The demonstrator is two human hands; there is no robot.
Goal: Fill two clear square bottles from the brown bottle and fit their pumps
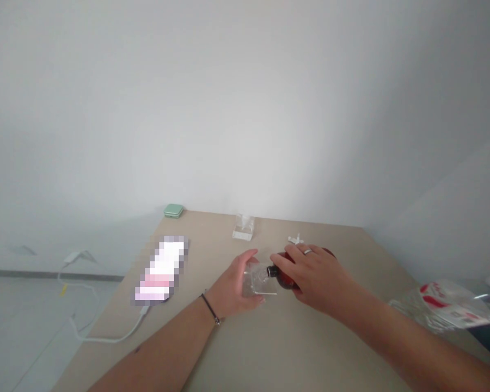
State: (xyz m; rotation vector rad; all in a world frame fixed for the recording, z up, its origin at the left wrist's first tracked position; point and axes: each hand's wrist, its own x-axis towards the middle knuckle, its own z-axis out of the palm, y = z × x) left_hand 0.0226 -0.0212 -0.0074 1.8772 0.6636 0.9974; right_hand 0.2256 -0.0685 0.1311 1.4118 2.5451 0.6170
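Note:
My left hand point(234, 288) is wrapped round a small clear container point(256, 281) that rests on the beige table point(269, 348). My right hand point(314, 275), with a ring on one finger, grips a dark red-brown bottle point(285, 276) tipped on its side. The bottle's black neck point(271, 270) points left into the mouth of the clear container. Both hands meet near the middle of the table.
A second clear container point(244, 227) and a small white piece point(295, 239) lie farther back. A green case point(173, 210) sits at the far left corner. A blurred-out phone point(161, 269) with a white cable point(106, 337) lies left. A plastic bag point(449, 307) is at the right edge.

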